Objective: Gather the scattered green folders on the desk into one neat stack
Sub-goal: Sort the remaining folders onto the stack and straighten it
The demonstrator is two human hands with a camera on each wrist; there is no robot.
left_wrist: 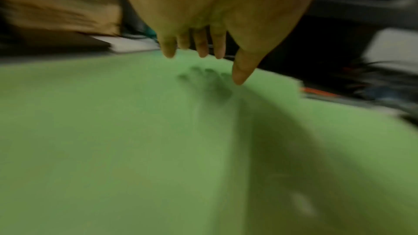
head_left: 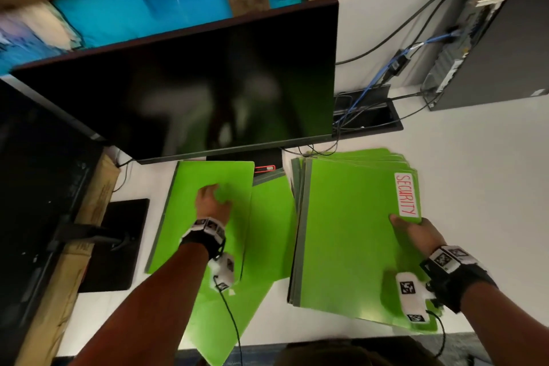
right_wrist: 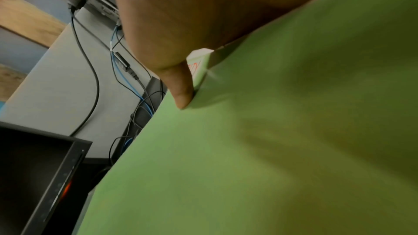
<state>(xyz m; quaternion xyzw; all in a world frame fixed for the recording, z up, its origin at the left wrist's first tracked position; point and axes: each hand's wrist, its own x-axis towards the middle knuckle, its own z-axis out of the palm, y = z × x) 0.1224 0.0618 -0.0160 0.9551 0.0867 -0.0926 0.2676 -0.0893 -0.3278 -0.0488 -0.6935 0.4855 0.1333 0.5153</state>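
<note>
So the main stack of green folders (head_left: 350, 235) sits under the right hand (head_left: 419, 232), slightly fanned at the far edge, top one tagged with a white SECURITY label (head_left: 406, 194) in red letters. That hand pinches the stack's right edge, thumb on top just below the label and the other fingers hidden underneath, probably to steady or lift the pile while more get added. The left hand (head_left: 212, 202) hovers low, fingers straight and relaxed, gripping nothing, over a loose folder (head_left: 190, 217) lying left of the stack; looks like it's about to press down and slide it over. More loose green sheets (head_left: 267, 235) overlap between the two hands, one poking off the white table (head_left: 475, 187) edge. A dark monitor (head_left: 193, 92) stands beyond the fingers.
</note>
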